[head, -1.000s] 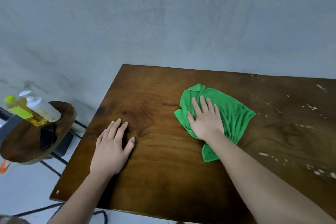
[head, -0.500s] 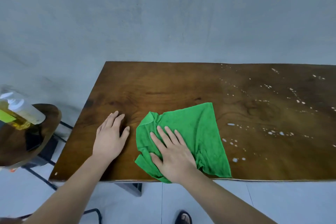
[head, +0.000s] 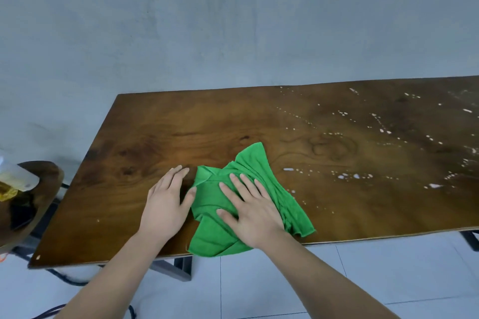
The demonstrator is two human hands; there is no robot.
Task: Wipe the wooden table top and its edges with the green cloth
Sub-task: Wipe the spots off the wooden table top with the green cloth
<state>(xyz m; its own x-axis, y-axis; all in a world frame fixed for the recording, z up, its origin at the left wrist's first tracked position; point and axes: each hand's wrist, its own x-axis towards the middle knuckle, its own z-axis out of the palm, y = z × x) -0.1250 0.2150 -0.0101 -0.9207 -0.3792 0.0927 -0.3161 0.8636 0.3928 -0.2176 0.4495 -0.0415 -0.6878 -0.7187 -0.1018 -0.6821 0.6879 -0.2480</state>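
The dark wooden table top [head: 160, 142] fills the middle of the head view. A crumpled green cloth [head: 255, 163] lies at its near edge, with one corner hanging slightly over that edge. My right hand [head: 248, 212] presses flat on the cloth, fingers spread. Just left of the cloth, my left hand [head: 166, 202] rests flat on the bare wood, its thumb touching the cloth's edge. White droplets [head: 355, 176] speckle the right half of the table.
A small round wooden stool [head: 39, 204] stands left of the table, with a spray bottle [head: 18, 179] lying on it. A grey wall runs behind the table. Pale floor tiles and a dark table leg [head: 181, 267] show below the near edge.
The cloth and my right hand have slid from the table's middle to its near edge, and the cloth has bunched up. My left hand now touches the cloth.
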